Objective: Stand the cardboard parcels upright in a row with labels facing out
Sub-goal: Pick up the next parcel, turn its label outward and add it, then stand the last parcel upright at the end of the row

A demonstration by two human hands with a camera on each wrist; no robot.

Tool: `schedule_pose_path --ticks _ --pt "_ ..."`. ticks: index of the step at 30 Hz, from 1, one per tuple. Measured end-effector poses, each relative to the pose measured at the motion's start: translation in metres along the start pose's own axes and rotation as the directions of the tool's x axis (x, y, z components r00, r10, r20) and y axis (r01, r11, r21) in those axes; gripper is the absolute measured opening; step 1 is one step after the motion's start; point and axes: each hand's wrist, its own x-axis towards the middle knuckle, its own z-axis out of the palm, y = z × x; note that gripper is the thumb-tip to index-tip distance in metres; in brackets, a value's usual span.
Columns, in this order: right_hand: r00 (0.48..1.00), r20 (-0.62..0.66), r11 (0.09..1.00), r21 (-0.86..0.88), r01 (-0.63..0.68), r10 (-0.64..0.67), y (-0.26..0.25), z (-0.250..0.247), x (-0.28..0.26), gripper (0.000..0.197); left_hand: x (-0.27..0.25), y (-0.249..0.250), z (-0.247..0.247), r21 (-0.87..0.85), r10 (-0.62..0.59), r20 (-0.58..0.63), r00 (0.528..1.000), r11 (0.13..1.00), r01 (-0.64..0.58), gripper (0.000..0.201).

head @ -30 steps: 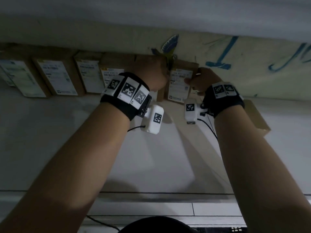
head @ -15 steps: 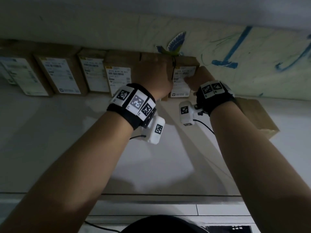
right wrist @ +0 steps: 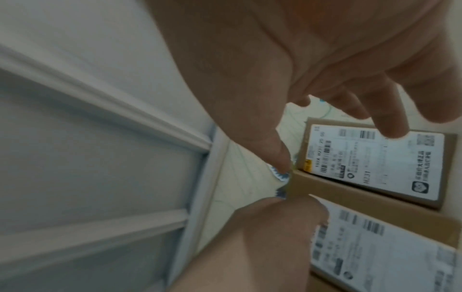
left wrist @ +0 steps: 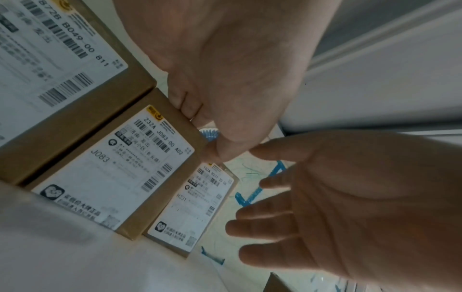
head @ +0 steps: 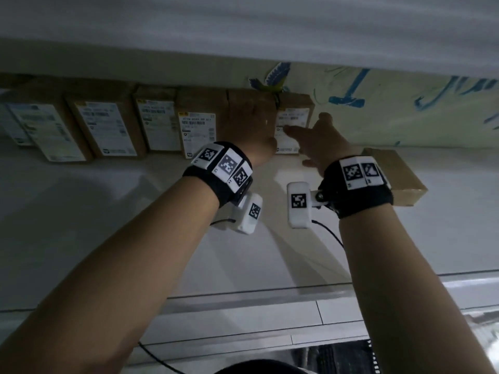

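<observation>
Several cardboard parcels stand upright in a row against the wall, white labels facing me. My left hand (head: 251,125) grips the top edge of the second parcel from the right (left wrist: 120,171), fingers curled over it. The rightmost parcel (head: 293,117) stands beside it, its label (right wrist: 375,164) showing. My right hand (head: 316,141) hovers just in front of that parcel with fingers spread and holds nothing. One more parcel (head: 391,176) lies flat on the white surface, right of my right wrist, plain cardboard side up.
Other standing parcels (head: 197,130) (head: 105,128) fill the row to the left. The wall behind (head: 378,103) has blue scribbles and a bird sticker (head: 272,79). A white ledge overhangs the row. The white surface (head: 135,225) stretches toward me.
My right hand has let go of the rightmost parcel, opened and drawn back a little. The left hand stays on the neighbouring parcel's top.
</observation>
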Motion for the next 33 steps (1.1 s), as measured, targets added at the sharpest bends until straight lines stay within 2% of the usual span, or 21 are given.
schedule_pose_path --ticks 3,5,7,8,10,11,13,15,17,20,24,28,33 --pt "1.0 0.011 0.991 0.13 -0.026 0.025 -0.001 -0.002 -0.041 0.058 0.004 -0.005 -0.018 -0.131 0.006 0.035 0.999 0.991 -0.001 0.042" --pt "0.997 0.042 0.979 0.195 -0.067 0.06 0.001 -0.002 -0.07 0.073 0.006 -0.01 -0.027 -0.277 0.0 0.042 0.999 0.961 0.012 0.041" --pt "0.997 0.032 0.979 0.189 -0.07 0.065 0.009 -0.004 -0.091 0.093 0.0 -0.009 -0.033 -0.439 -0.027 0.006 1.0 0.898 0.027 0.052" --pt "0.998 0.023 0.981 0.185 -0.061 0.058 0.016 -0.005 -0.097 0.092 -0.006 -0.008 -0.034 -0.498 -0.032 -0.039 0.999 0.867 0.008 0.054" --pt "0.997 -0.009 0.983 0.169 -0.077 0.08 0.031 -0.011 -0.11 0.082 -0.02 0.004 -0.032 -0.604 0.002 -0.105 0.995 0.795 -0.065 0.043" --pt "0.995 -0.021 0.983 0.158 -0.091 0.096 0.038 -0.015 -0.114 0.08 -0.026 0.01 -0.029 -0.655 0.02 -0.089 0.996 0.752 -0.074 0.039" --pt "0.993 -0.056 0.982 0.158 -0.099 0.109 0.053 -0.018 -0.121 0.075 -0.041 0.02 -0.021 -0.729 0.049 0.05 0.998 0.685 0.003 0.045" --pt "0.991 -0.092 0.981 0.179 -0.08 0.097 0.063 -0.016 -0.124 0.069 -0.056 0.027 -0.011 -0.765 0.07 0.157 0.985 0.64 0.077 0.052" --pt "0.993 -0.085 0.984 0.162 -0.068 0.083 0.069 -0.016 -0.121 0.07 -0.072 0.034 0.002 -0.816 0.087 0.205 0.975 0.566 0.121 0.052" --pt "0.998 -0.039 0.991 0.131 -0.033 0.038 0.067 -0.022 -0.109 0.076 -0.085 0.044 0.019 -0.876 0.075 0.219 0.973 0.455 0.162 0.048" --pt "0.999 0.001 0.998 0.052 0.047 -0.047 0.068 -0.045 -0.088 0.062 -0.077 0.07 0.036 -0.917 -0.027 0.194 0.981 0.35 0.191 0.039" --pt "0.995 0.018 0.995 0.031 0.099 -0.1 0.078 -0.072 -0.071 0.05 -0.064 0.096 0.047 -0.934 -0.075 0.201 0.977 0.286 0.214 0.037" --pt "0.99 0.002 0.99 0.022 0.138 -0.138 0.088 -0.107 -0.049 0.055 -0.051 0.13 0.053 -0.935 -0.088 0.225 0.97 0.259 0.241 0.036"
